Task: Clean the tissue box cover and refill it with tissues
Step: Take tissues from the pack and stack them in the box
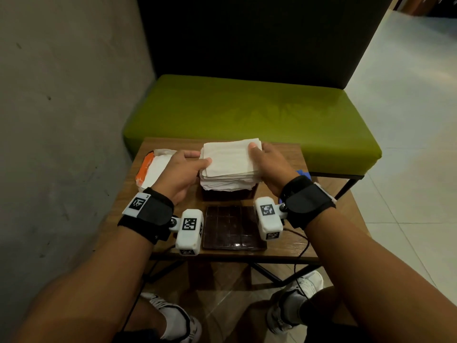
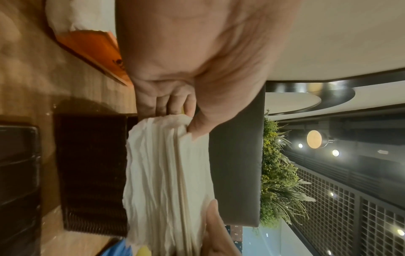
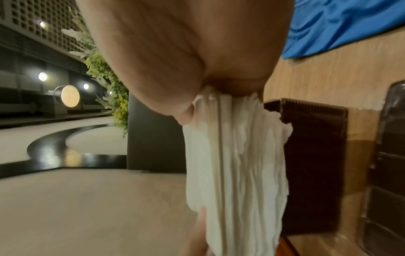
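Note:
A thick stack of white tissues (image 1: 228, 164) is held over the dark brown tissue box (image 1: 228, 195) in the middle of the small wooden table (image 1: 284, 154). My left hand (image 1: 184, 167) grips the stack's left side, thumb on top, and my right hand (image 1: 268, 164) grips its right side. In the left wrist view the stack (image 2: 166, 173) hangs just above the box (image 2: 92, 173). The right wrist view shows the stack (image 3: 236, 164) beside the box (image 3: 315, 164). The box's flat dark lid (image 1: 232, 229) lies near the table's front edge.
An opened orange and white tissue pack (image 1: 152, 169) lies at the table's left. A blue cloth (image 1: 303, 174) sits at the right, behind my right wrist. A green bench (image 1: 247, 115) stands behind the table, a grey wall to the left.

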{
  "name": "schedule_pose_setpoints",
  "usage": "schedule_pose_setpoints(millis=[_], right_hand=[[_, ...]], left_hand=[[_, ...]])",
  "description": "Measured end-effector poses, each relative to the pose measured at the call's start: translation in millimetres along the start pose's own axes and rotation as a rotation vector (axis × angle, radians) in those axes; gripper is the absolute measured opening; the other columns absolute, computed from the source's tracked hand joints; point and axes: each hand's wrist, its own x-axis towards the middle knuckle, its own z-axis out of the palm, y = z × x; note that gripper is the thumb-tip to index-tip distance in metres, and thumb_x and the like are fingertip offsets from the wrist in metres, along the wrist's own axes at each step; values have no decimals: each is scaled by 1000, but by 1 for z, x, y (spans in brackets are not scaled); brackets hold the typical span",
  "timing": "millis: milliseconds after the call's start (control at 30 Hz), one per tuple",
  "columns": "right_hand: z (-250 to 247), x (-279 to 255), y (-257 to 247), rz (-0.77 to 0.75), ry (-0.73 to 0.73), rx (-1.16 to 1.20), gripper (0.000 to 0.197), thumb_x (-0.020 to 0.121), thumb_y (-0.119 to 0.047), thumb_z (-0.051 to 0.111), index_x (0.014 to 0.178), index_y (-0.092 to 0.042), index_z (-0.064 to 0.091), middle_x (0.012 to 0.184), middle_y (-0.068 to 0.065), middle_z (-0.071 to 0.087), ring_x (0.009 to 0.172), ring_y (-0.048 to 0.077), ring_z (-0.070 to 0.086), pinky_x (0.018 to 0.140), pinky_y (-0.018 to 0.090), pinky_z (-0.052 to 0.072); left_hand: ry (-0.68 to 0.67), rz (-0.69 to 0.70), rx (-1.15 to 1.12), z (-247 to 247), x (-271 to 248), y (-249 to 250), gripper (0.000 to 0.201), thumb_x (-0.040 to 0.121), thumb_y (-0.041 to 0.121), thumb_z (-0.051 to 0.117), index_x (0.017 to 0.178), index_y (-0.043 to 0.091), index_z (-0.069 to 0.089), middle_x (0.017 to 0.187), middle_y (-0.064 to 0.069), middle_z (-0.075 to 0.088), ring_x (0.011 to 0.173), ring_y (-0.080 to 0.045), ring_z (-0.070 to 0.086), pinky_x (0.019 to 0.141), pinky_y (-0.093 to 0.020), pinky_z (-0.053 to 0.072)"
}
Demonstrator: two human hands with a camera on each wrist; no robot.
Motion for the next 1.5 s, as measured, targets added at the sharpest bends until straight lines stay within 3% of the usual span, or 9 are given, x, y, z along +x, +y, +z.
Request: schedule_pose_setpoints(millis=[200, 467, 700, 833, 967, 1167, 1267, 1400, 1500], right_hand=[[-11, 29, -16, 37, 63, -133, 16, 107, -4, 54, 121, -9, 49, 107, 9, 64, 85, 19, 64, 68, 33, 54], [1, 45, 4, 0, 197, -520, 24, 94, 1, 64, 82, -18, 54, 106, 14, 73, 102, 33, 71, 85, 46, 59], [7, 48, 8, -51, 219, -761, 13, 93, -13, 60, 103, -16, 52, 104, 9, 64, 95, 32, 58, 76, 37, 42], [12, 47, 13, -70, 235, -824, 13, 88, -15, 62, 100, -19, 56, 106, 11, 69, 102, 35, 63, 86, 43, 55], [12, 46, 12, -61, 197, -905, 19, 90, -17, 63, 108, -16, 63, 109, 11, 69, 103, 36, 64, 87, 40, 53], [15, 49, 10, -85, 197, -1022, 28, 93, -15, 60, 121, -13, 60, 114, 11, 71, 113, 37, 64, 106, 47, 44], [18, 50, 13, -111, 173, -1134, 19, 95, -14, 57, 114, -12, 54, 105, 8, 67, 105, 33, 60, 110, 49, 36], [23, 50, 18, -181, 147, -1304, 20, 95, -7, 50, 113, -12, 56, 101, 11, 67, 91, 32, 54, 103, 48, 36], [17, 53, 12, -189, 77, -1266, 19, 98, -10, 54, 114, -8, 64, 109, 15, 70, 91, 34, 59, 84, 40, 46]], left_hand=[[116, 58, 82, 1, 44, -5, 38, 87, 10, 89, 107, 19, 59, 129, -17, 69, 120, -38, 71, 105, -60, 58], [166, 125, 350, 5, 62, -17, 30, 85, 5, 89, 98, 15, 64, 97, -1, 67, 100, -28, 69, 90, -39, 59], [163, 224, 619, 4, 65, -13, 24, 84, 11, 90, 96, 11, 69, 89, 1, 65, 93, -25, 65, 80, -33, 51], [140, 219, 729, 8, 67, -13, 23, 83, 3, 85, 88, 17, 68, 101, -10, 75, 107, -31, 69, 90, -39, 58], [136, 173, 731, 12, 71, -18, 30, 83, 7, 90, 98, 17, 66, 116, -13, 72, 109, -29, 68, 79, -32, 50], [114, 250, 831, 7, 75, -31, 29, 81, 13, 90, 85, 24, 63, 106, -8, 65, 100, -29, 65, 78, -36, 51], [31, 254, 915, 6, 73, -36, 25, 82, 17, 91, 101, 26, 77, 117, -8, 56, 112, -28, 56, 95, -37, 49], [-42, 244, 1003, 7, 72, -39, 36, 85, 17, 90, 119, 21, 80, 126, -10, 63, 121, -30, 60, 106, -38, 49], [-46, 179, 989, 9, 74, -40, 37, 86, 16, 90, 122, 18, 80, 129, -10, 70, 110, -26, 66, 93, -32, 51]])
